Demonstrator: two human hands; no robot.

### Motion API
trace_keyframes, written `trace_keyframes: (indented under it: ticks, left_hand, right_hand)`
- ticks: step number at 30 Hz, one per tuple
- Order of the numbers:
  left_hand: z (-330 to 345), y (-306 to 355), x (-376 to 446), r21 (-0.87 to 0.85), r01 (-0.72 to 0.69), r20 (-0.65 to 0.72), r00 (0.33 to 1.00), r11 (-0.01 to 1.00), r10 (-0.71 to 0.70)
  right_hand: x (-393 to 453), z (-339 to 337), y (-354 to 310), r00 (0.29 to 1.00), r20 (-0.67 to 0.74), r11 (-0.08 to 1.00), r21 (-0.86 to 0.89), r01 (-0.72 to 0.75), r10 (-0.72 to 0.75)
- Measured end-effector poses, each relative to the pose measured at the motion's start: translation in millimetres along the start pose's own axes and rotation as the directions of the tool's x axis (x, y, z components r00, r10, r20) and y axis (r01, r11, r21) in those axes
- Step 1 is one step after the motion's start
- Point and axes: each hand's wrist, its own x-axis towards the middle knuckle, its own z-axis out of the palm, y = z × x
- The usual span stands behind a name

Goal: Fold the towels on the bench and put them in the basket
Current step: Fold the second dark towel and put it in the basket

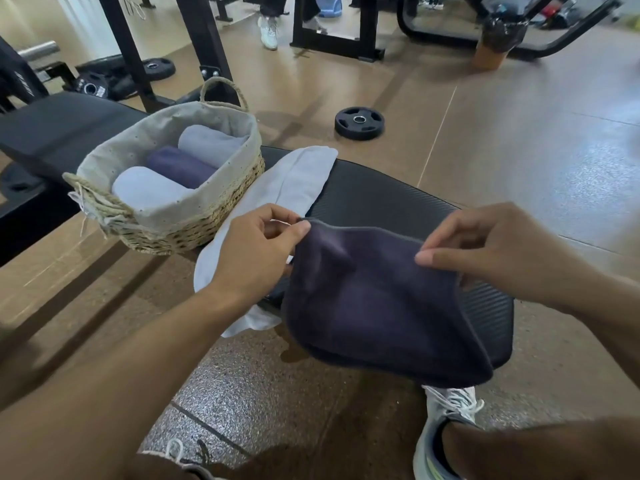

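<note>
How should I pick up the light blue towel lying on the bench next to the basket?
Take the light towel by its far end, which lies flat and bare on the bench. Come from above and from the right, since the basket stands close on its left. A pinch grip at the two far corners probably works best. Its near end hangs off the bench edge, partly hidden behind the left hand and the dark towel.

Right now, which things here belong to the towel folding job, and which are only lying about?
Belongs to the job:
- dark towel, pinched by left hand and right hand
- light towel on the bench
- basket holding three rolled towels

Lying about:
- weight plate on the floor
- more plates behind the bench
</note>
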Motion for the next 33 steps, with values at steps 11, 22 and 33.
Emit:
trace_keyframes:
  ticks: [11, 22, 33]
  left_hand:
    - [20, 20, -53, -0.099, -0.104, 0.133, 0.984, 0.99, 0.117]
    - [18, 32, -68, -0.136, -0.151, 0.193, 0.965, 0.979, 0.175]
    - [17, 32, -70, -0.141, -0.171, 0.275, 0.939, 0.975, 0.204]
  right_hand:
    - [-16, 43, -21, 0.961, 0.111, 0.937, -0.221, 0.271, -0.252]
    - [-14, 47, -20, 0.941, -0.032, 0.912, -0.259, 0.317, -0.336]
    - [-12, 47, -19, 0.943, -0.065, 0.923, -0.237, 0.303, -0.326]
